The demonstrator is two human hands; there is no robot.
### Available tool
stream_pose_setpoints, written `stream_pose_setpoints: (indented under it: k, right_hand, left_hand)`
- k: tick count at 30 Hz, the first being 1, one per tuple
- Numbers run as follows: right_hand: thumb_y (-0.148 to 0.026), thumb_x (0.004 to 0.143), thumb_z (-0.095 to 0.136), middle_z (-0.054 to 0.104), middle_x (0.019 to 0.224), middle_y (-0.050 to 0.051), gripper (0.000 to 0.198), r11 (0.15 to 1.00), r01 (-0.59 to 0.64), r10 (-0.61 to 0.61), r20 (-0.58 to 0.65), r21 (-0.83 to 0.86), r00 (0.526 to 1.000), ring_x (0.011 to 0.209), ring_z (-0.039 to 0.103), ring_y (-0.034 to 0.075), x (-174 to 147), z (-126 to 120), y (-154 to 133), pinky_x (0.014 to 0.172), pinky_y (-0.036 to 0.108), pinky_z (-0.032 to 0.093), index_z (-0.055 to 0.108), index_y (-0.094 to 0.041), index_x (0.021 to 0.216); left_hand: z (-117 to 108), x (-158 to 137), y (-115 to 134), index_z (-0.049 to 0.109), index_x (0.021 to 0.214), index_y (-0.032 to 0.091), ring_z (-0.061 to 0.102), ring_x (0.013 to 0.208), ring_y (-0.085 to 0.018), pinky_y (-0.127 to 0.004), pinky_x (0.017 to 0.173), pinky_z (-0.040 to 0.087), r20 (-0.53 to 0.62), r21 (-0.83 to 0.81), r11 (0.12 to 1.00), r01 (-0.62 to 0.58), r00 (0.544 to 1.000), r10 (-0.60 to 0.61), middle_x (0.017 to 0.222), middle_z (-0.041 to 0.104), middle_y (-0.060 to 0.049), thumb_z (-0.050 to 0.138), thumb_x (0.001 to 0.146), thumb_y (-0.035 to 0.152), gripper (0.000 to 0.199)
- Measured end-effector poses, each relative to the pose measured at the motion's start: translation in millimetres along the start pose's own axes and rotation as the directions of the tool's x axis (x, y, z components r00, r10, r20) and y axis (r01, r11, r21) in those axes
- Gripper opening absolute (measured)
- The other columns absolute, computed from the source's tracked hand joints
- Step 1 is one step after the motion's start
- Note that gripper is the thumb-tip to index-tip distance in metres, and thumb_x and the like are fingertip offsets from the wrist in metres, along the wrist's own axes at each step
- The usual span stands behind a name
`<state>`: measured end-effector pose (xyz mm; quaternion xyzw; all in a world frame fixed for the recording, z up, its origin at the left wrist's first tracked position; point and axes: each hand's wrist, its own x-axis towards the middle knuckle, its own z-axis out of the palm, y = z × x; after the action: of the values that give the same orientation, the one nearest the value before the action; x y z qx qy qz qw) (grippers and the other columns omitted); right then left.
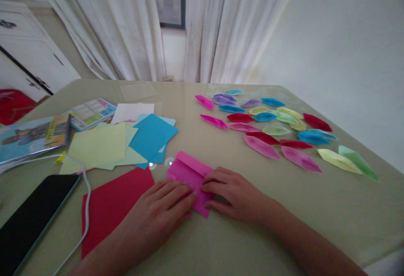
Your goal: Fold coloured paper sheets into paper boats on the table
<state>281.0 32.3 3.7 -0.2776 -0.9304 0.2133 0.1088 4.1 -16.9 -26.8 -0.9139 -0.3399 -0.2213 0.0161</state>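
Note:
A bright pink sheet of origami paper (pixel 196 178) lies on the table in front of me, with a folded strip along its upper edge. My left hand (pixel 168 206) is on its lower left side, fingers close together and bent onto the paper. From the right, my right hand (pixel 232 192) holds the sheet's right edge, thumb below and fingers above. Both hands cover parts of the sheet, so some of its creases are hidden. Red paper (pixel 118 200) lies beside and partly under my left forearm.
Blue sheets (pixel 153 135) and pale yellow sheets (pixel 97 145) lie at the left, near a magazine (pixel 34 137). A black phone (pixel 38 213) and a white cable (pixel 87 208) are at front left. Several folded paper boats (pixel 261 146) in many colours spread across the right side.

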Motion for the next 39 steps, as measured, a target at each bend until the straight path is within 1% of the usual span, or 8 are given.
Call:
stream_pose_setpoints:
  k: [6, 11, 14, 23, 26, 29, 35, 39]
  right_hand:
    - [-0.048, 0.097, 0.077, 0.072, 0.130, 0.012, 0.044, 0.998, 0.032, -0.032, 0.009, 0.047, 0.999, 0.120, 0.066, 0.025, 0.0, 0.2, -1.7, 0.108, 0.039, 0.051, 0.070, -0.019, 0.129]
    - [-0.039, 0.107, 0.066, 0.075, 0.122, 0.010, 0.025, 0.993, 0.117, -0.117, 0.013, -0.013, 0.993, 0.116, 0.067, 0.023, 1.8, 3.3, -2.2, 0.108, 0.040, 0.049, 0.071, -0.018, 0.119]
    - [-0.028, 0.111, 0.056, 0.076, 0.117, 0.008, 0.020, 0.990, 0.129, -0.131, -0.037, -0.061, 0.991, 0.111, 0.067, 0.020, 2.7, 6.8, -3.5, 0.104, 0.037, 0.050, 0.073, -0.018, 0.109]
    - [-0.030, 0.108, 0.063, 0.073, 0.124, 0.008, 0.017, 0.994, 0.087, -0.084, -0.045, 0.068, 0.995, 0.118, 0.067, 0.021, -2.0, 2.3, -1.4, 0.106, 0.035, 0.050, 0.076, -0.020, 0.107]
    - [-0.029, 0.107, 0.064, 0.074, 0.122, 0.008, 0.017, 0.990, 0.081, -0.076, -0.050, 0.113, 0.996, 0.116, 0.067, 0.021, -1.1, 3.2, -1.7, 0.106, 0.035, 0.050, 0.076, -0.019, 0.103]
    - [-0.028, 0.106, 0.066, 0.073, 0.118, 0.009, 0.013, 0.986, -0.009, 0.018, -0.054, 0.168, 0.998, 0.109, 0.068, 0.020, 1.1, 6.0, -3.3, 0.101, 0.033, 0.052, 0.074, -0.017, 0.102]
    - [-0.023, 0.100, 0.072, 0.071, 0.111, 0.009, 0.007, 0.980, -0.108, 0.119, -0.060, 0.167, 0.991, 0.103, 0.066, 0.022, 4.7, 11.3, -6.3, 0.092, 0.033, 0.053, 0.069, -0.017, 0.099]
    - [-0.029, 0.101, 0.073, 0.071, 0.115, 0.009, 0.012, 0.982, -0.079, 0.090, -0.056, 0.173, 0.994, 0.106, 0.066, 0.022, 3.4, 9.4, -3.2, 0.095, 0.033, 0.054, 0.070, -0.017, 0.101]
  left_hand:
    - [0.8, 3.2, 6.7, 0.071, 0.121, 0.019, 0.070, 0.103, -0.024, -0.040, 0.091, 0.056, 0.015, 0.000, 0.999, -0.049, 0.999, 0.049, 0.115, 0.077, -0.006, 0.051, 0.107, 0.014, 0.025]
    - [0.3, 3.8, 5.7, 0.070, 0.118, 0.019, 0.069, 0.099, -0.022, -0.037, 0.086, 0.054, -0.020, -0.018, 1.000, -0.025, 0.999, 0.025, 0.112, 0.077, -0.006, 0.043, 0.110, 0.014, 0.029]
    - [2.2, 4.6, 8.4, 0.070, 0.114, 0.020, 0.068, 0.097, -0.022, -0.037, 0.087, 0.051, -0.023, -0.067, 0.998, 0.018, 1.000, -0.020, 0.108, 0.076, -0.004, 0.048, 0.111, 0.022, 0.022]
    - [5.8, 9.6, 12.2, 0.071, 0.105, 0.022, 0.064, 0.094, -0.020, -0.036, 0.089, 0.045, -0.048, -0.193, 0.977, 0.096, 0.993, -0.107, 0.106, 0.074, -0.001, 0.054, 0.110, 0.024, 0.018]
    - [6.7, 8.1, 12.8, 0.070, 0.106, 0.023, 0.063, 0.096, -0.021, -0.037, 0.091, 0.043, -0.036, -0.194, 0.978, 0.079, 0.996, -0.088, 0.106, 0.074, -0.001, 0.051, 0.111, 0.024, 0.020]
    - [8.0, 5.6, 13.6, 0.068, 0.111, 0.021, 0.063, 0.098, -0.021, -0.039, 0.093, 0.041, -0.037, -0.170, 0.983, 0.070, 0.996, -0.078, 0.108, 0.074, -0.002, 0.050, 0.111, 0.021, 0.018]
    - [2.6, 6.3, 13.6, 0.065, 0.136, 0.022, 0.064, 0.106, -0.023, -0.043, 0.099, 0.042, 0.007, -0.119, 0.993, 0.002, 1.000, -0.002, 0.119, 0.075, -0.004, 0.038, 0.114, 0.019, 0.035]
    - [-0.6, 8.4, 14.0, 0.070, 0.125, 0.021, 0.065, 0.105, -0.023, -0.043, 0.098, 0.045, -0.014, -0.089, 0.996, -0.017, 1.000, 0.016, 0.115, 0.075, -0.003, 0.041, 0.112, 0.016, 0.033]
